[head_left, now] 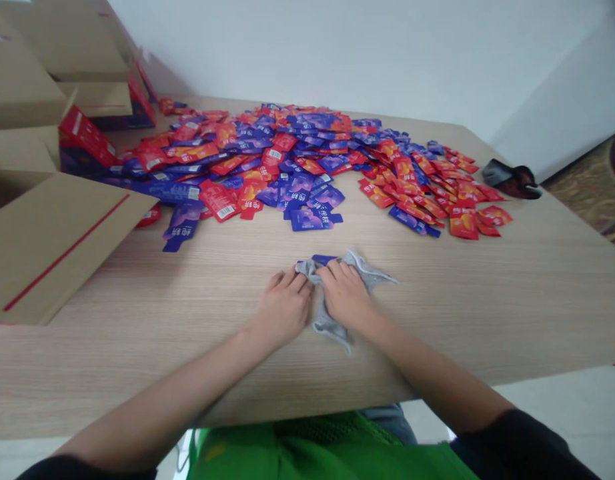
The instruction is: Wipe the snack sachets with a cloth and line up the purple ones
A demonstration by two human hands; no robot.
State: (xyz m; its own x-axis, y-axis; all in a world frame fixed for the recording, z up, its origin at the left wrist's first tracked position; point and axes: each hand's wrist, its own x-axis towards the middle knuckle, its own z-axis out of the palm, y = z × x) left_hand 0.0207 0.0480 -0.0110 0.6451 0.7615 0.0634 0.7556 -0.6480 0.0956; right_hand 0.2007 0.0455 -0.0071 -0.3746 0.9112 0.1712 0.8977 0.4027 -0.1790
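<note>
Near the middle of the table, my right hand [348,295] is closed over a crumpled grey cloth [330,326] and presses it down. Under the cloth lies a flat purple packet [323,259]; only its far edge shows, the rest is covered by cloth and fingers. My left hand [286,305] is beside it, fingers curled at the packet's left end and touching a fold of the cloth. Its fingertips are partly hidden. Just beyond the hands, several loose purple packets [312,219] lie flat at the near edge of a large pile.
The wide pile of red and purple packets [275,155] spreads along the wall. Open cardboard boxes [62,247] stand at the left, one flap jutting over the table [487,307]. A dark, shiny object [511,179] sits at the far right.
</note>
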